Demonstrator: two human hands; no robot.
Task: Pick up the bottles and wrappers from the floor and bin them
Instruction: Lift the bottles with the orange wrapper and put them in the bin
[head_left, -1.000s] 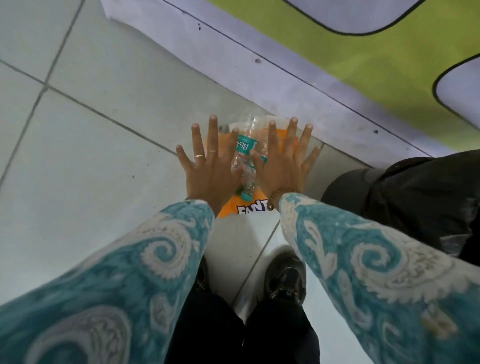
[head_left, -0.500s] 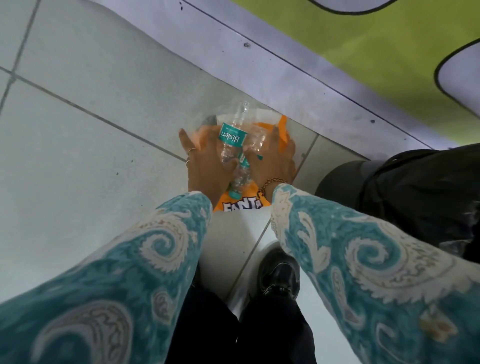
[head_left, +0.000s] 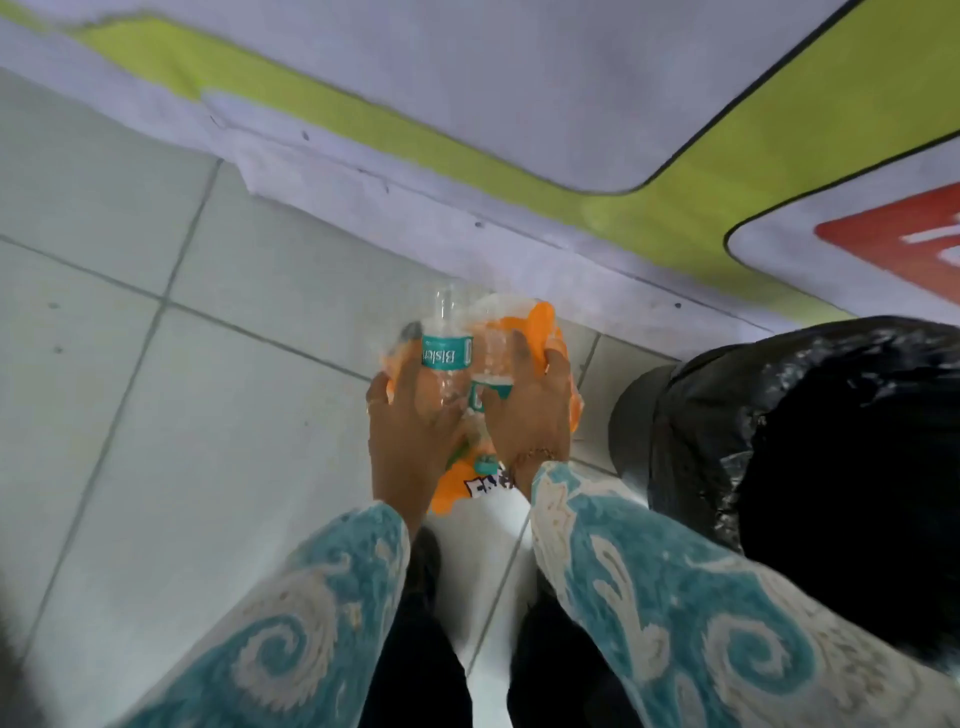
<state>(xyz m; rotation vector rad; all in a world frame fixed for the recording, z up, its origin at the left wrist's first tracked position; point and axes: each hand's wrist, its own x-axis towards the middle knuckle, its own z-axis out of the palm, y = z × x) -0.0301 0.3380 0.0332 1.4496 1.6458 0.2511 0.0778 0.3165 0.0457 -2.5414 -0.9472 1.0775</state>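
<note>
Between my two hands I hold a bundle above the tiled floor: two clear plastic bottles with teal labels, one (head_left: 445, 349) toward the left and the other (head_left: 488, 374) toward the right, resting on an orange wrapper (head_left: 545, 325) whose printed end (head_left: 457, 488) hangs below my wrists. My left hand (head_left: 410, 426) clasps the left side of the bundle. Pressing in from the right is my right hand (head_left: 530, 405), which wears a bracelet. A bin lined with a black bag (head_left: 810, 447) stands just to the right of my hands.
A white, green and red printed banner (head_left: 519, 104) lies on the floor beyond my hands. Pale floor tiles (head_left: 156, 415) stretch to the left. My dark shoes (head_left: 426, 561) and legs are below, close to the bin.
My hands went from spread flat over the litter to closed around it, and the bundle has come up off the floor. The view has shifted, and more of the bin shows.
</note>
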